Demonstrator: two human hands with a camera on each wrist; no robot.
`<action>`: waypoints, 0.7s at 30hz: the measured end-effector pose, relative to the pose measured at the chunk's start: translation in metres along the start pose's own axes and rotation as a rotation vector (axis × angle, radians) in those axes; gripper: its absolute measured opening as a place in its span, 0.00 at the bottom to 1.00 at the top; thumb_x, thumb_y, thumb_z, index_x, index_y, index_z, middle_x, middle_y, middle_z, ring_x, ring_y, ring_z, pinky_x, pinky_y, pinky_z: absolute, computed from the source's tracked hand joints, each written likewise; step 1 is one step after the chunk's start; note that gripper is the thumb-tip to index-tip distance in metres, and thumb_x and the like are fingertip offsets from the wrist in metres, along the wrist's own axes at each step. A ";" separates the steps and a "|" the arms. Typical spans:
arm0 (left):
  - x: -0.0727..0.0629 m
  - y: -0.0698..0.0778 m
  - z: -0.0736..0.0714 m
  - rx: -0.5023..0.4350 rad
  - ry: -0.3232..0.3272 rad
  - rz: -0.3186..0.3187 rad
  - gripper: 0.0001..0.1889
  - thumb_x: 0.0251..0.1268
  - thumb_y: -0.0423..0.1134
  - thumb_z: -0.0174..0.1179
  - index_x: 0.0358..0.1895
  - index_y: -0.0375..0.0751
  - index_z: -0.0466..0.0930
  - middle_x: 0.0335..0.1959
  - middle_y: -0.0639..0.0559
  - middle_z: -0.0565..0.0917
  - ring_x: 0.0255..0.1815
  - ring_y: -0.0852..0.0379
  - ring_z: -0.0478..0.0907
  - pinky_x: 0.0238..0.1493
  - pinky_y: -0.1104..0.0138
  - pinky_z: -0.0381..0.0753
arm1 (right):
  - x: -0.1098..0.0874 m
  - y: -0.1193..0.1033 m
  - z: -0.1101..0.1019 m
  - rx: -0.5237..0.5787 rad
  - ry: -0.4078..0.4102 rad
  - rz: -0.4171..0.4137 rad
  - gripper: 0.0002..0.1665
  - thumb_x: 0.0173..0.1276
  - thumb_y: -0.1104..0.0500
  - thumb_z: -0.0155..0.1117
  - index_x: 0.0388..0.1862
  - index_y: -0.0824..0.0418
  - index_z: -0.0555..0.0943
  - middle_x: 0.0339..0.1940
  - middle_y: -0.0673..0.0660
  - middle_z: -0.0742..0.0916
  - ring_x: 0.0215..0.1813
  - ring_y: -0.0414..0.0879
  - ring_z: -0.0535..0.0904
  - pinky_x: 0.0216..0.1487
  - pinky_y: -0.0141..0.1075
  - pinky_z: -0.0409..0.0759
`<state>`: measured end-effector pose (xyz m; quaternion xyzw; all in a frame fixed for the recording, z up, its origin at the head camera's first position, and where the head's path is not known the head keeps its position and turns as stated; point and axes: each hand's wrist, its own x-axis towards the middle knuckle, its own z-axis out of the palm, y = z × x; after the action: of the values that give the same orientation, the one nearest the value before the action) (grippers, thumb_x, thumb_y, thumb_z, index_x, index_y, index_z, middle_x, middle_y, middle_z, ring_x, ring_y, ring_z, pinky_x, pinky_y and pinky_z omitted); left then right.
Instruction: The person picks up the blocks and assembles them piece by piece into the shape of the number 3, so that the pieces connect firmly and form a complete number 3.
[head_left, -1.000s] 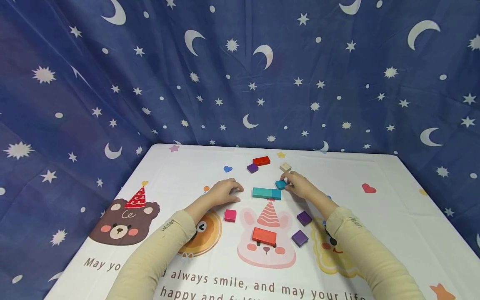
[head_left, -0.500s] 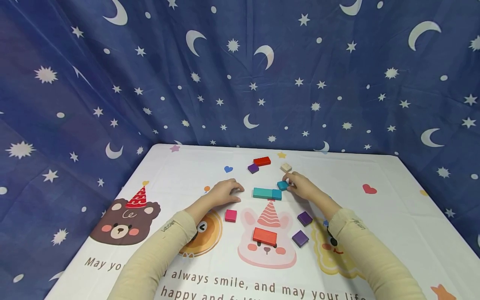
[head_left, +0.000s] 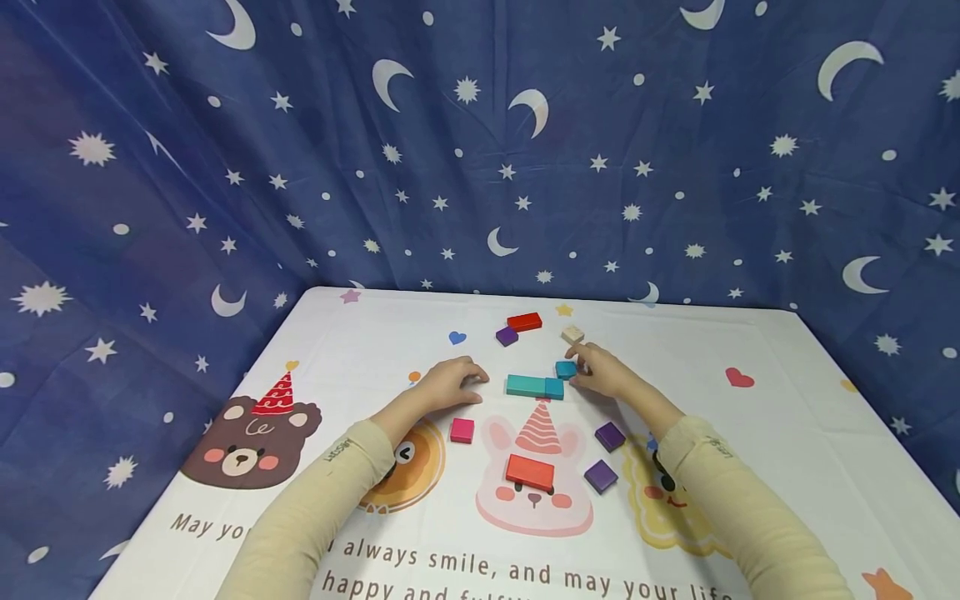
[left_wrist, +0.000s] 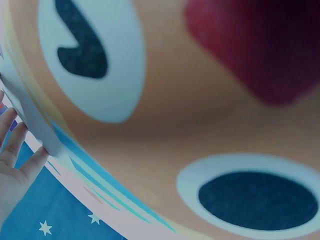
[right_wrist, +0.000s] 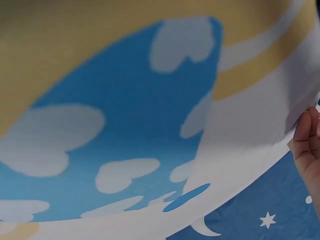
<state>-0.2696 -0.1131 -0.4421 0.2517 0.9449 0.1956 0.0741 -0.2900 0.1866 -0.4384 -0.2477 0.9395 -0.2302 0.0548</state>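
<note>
Teal small block (head_left: 566, 369) sits pinched in the right hand's (head_left: 606, 374) fingertips; the left hand (head_left: 448, 383) rests loosely curled on the tablecloth (head_left: 787, 433).

Both arms wear long, close-fitting sleeves in a pale cream-beige knit, reaching down to the wrists and leaving the hands bare. The left sleeve (head_left: 315, 500) has a small line of dark lettering printed near the cuff; the right sleeve (head_left: 738, 517) carries the same small dark lettering near its own cuff.
</note>
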 end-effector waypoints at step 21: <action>0.000 -0.001 0.001 0.006 -0.003 0.003 0.18 0.56 0.43 0.67 0.51 0.46 0.81 0.40 0.52 0.78 0.38 0.59 0.71 0.53 0.63 0.74 | -0.001 -0.001 0.002 -0.002 0.019 0.024 0.16 0.61 0.64 0.65 0.47 0.68 0.76 0.39 0.64 0.79 0.35 0.48 0.74 0.39 0.40 0.76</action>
<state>-0.2702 -0.1138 -0.4433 0.2535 0.9450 0.1926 0.0747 -0.2885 0.1857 -0.4398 -0.2342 0.9432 -0.2308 0.0484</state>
